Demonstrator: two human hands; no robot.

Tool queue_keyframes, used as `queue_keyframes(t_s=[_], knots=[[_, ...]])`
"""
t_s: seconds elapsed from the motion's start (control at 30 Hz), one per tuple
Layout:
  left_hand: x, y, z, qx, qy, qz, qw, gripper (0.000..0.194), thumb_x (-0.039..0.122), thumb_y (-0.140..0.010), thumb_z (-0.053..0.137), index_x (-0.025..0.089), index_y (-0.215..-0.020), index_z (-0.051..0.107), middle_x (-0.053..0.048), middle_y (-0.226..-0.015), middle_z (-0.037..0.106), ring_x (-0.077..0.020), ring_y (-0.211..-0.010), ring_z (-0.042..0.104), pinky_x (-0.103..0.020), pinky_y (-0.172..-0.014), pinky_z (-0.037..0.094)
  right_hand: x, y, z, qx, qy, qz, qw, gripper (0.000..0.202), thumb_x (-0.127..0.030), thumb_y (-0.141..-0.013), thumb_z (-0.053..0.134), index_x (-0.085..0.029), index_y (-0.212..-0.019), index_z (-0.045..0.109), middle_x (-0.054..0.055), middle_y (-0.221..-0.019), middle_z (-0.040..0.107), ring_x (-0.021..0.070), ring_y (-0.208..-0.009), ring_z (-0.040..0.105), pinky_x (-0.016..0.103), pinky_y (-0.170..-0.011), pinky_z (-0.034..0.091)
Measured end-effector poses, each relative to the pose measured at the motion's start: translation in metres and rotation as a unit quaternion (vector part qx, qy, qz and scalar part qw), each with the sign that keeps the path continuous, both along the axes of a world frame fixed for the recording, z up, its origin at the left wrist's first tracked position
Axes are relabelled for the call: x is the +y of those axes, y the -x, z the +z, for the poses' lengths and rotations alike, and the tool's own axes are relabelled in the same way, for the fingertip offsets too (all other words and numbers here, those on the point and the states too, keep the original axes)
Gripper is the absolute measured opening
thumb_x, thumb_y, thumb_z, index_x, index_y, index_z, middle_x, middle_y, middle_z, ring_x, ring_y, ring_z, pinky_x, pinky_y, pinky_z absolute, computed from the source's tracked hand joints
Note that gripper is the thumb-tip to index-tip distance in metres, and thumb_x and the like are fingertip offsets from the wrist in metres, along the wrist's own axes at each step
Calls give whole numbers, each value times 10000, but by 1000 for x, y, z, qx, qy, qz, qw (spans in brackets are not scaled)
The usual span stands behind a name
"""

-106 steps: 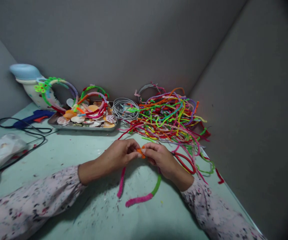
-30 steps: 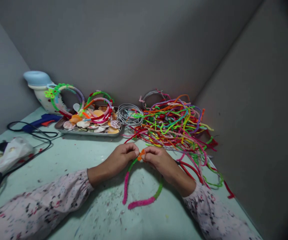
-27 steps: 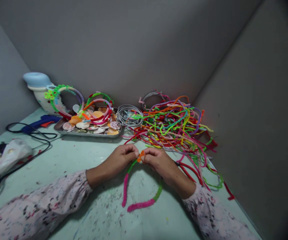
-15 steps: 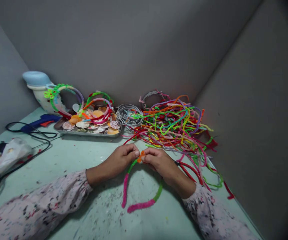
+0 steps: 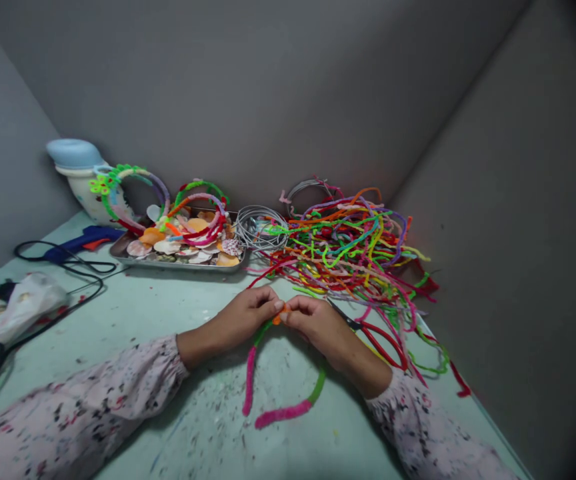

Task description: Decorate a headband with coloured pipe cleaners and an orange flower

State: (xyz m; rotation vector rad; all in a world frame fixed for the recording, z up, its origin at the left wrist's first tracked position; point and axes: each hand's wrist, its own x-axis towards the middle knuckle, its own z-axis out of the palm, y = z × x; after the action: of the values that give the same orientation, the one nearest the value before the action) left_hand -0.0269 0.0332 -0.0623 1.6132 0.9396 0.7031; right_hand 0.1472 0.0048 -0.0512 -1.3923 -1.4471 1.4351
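Note:
Between my two hands is a bent band wrapped in pipe cleaner [image 5: 250, 380], pink at both ends and green farther up. At its top sits a small orange piece of pipe cleaner [image 5: 278, 318]. My left hand [image 5: 251, 317] is closed, thumb and fingers pinching the band beside the orange piece. Opposite it, my right hand [image 5: 318, 325] pinches at the same orange part, its other fingers curled. The fingertips nearly meet and cover part of the orange piece. Both pink ends hang toward me, apart from each other.
Red-handled scissors [image 5: 383, 343] lie beside my right wrist. Behind are a heap of loose pipe cleaners [image 5: 353, 240], coiled grey wire [image 5: 258, 230] and a metal tray [image 5: 183, 267] of shells and finished bands. A blue glue gun [image 5: 81, 243], black cord [image 5: 99, 287] and plastic bag [image 5: 35, 300] lie left.
My fingers have closed in a little on the orange piece, so less of it shows. The view has shifted slightly, and more of the scissors now shows.

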Motion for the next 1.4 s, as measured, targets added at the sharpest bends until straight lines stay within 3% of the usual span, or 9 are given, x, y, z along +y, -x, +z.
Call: queue_keyframes(t_s=[0.37,0.57,0.7,0.87,1.0,1.2,1.27,1.4], knots=[[0,-2,-2,-28,33,-1,999,288,428,-849,542,157,-752,529,37,-660,429,-103,-600,357,-226,-540,278,-4,6,6,-7,5,6,1000,37,-192,-697,583,-168,-699,610,-74,-518,439,58,-455,319,219,-444,231],[-4,-2,6,-77,44,11,996,293,440,-879,494,166,-775,497,31,-695,445,-110,-626,394,-240,-581,319,0,1,1,29,27,12,999,117,-274,-749,585,-165,-780,613,-78,-493,410,63,-430,309,224,-414,184],[-9,-5,9,-23,-40,25,999,270,345,-782,642,179,-934,493,24,-768,492,-123,-668,440,-244,-605,350,3,-2,-8,70,37,-9,997,131,-292,-747,588,-164,-773,590,-74,-500,426,61,-416,309,222,-399,174],[-14,-5,6,102,-237,70,964,122,189,-759,624,186,-843,536,-10,-843,516,-154,-759,478,-269,-676,370,4,-3,-9,117,44,-37,991,130,-284,-723,600,-160,-733,564,-68,-533,454,50,-415,317,212,-390,161],[-15,-3,6,106,-256,68,958,29,183,-792,595,186,-820,584,-17,-818,544,-159,-756,504,-266,-673,370,1,0,-5,114,53,-49,991,111,-266,-726,598,-170,-703,548,-87,-476,406,50,-388,284,214,-376,138],[-13,-4,3,57,-181,101,977,120,259,-790,632,182,-872,589,-24,-817,596,-153,-732,524,-261,-652,381,1,-2,-3,163,47,-46,984,177,-322,-742,634,-158,-725,572,-72,-500,466,39,-384,334,182,-359,172],[-12,-4,2,32,-103,114,988,187,302,-783,645,179,-896,560,-12,-763,602,-133,-639,518,-245,-582,373,3,-3,-6,208,57,-58,975,244,-396,-764,626,-155,-761,585,-47,-532,526,44,-390,397,168,-356,223],[-9,-6,4,-3,65,80,995,208,361,-807,604,163,-836,546,40,-521,529,-94,-432,429,-216,-445,299,7,-6,-11,274,72,-92,955,338,-436,-774,616,-138,-933,626,1,-577,604,83,-438,522,166,-376,345]])
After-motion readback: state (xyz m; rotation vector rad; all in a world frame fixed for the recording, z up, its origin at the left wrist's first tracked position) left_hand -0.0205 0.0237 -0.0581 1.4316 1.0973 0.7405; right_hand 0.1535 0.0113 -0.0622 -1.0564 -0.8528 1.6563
